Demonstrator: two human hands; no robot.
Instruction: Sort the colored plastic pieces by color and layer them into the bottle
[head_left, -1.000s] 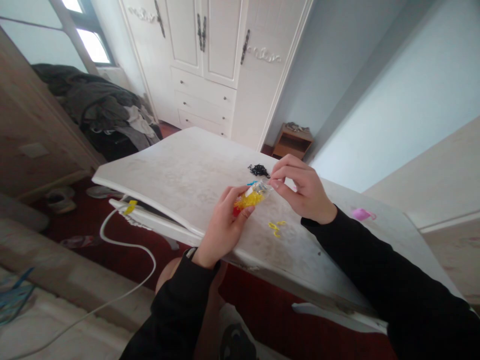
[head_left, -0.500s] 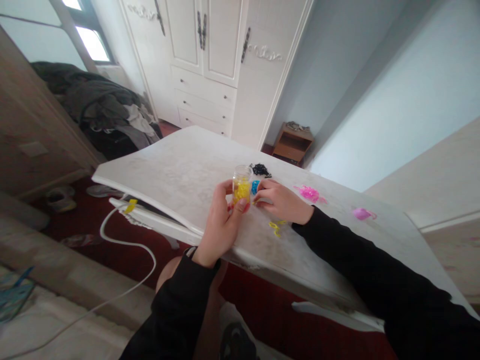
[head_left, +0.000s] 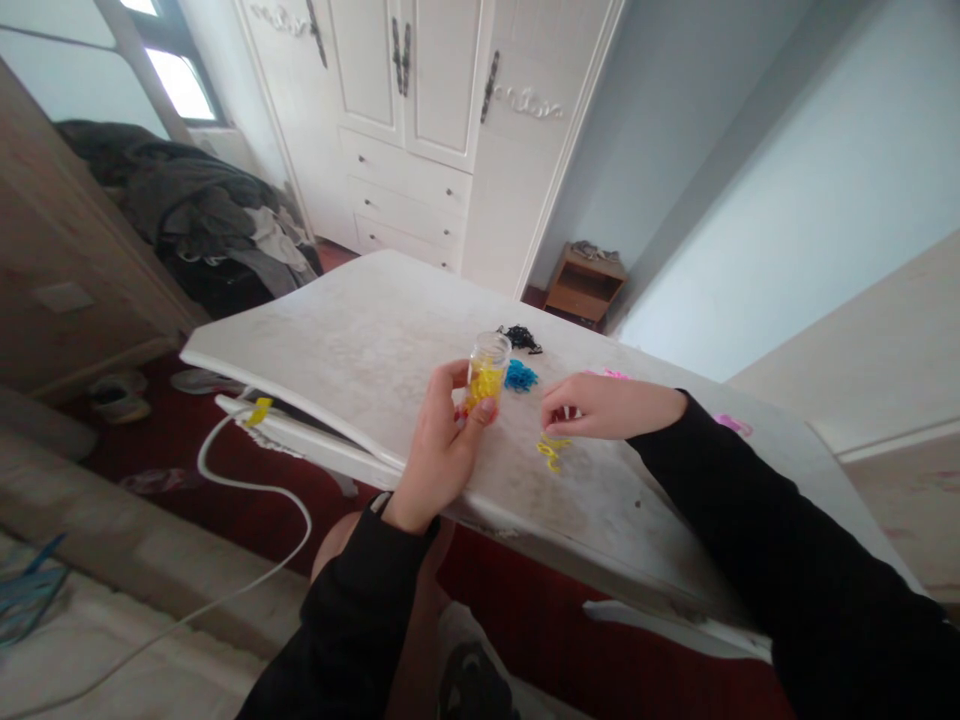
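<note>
Wrapped around a small clear jar [head_left: 491, 349] is my left hand [head_left: 448, 430], holding it upright with a slight tilt above the white table. Yellow pieces [head_left: 486, 382], thin and band-like, fill much of the jar, and its mouth is uncovered. My right hand [head_left: 600, 405] is to the right of the jar, fingers curled and tips pinched down at a small loose pile of yellow bands [head_left: 551, 452]. Whether a band is between those fingertips is hidden. A blue pile [head_left: 520, 376] of similar pieces lies just behind the jar, with a black pile [head_left: 521, 339] beyond it.
Pink pieces [head_left: 616, 374] show partly behind my right hand, and another pink item [head_left: 735, 424] lies farther right. The white table [head_left: 360, 330] has its near edge close to my legs. A white cable [head_left: 292, 495] hangs at the left; a wardrobe [head_left: 420, 130] stands beyond.
My right hand has moved from beside the jar rightward and down to the loose yellow bands. The blue pile now shows more fully. My left hand and the jar stay nearly in place.
</note>
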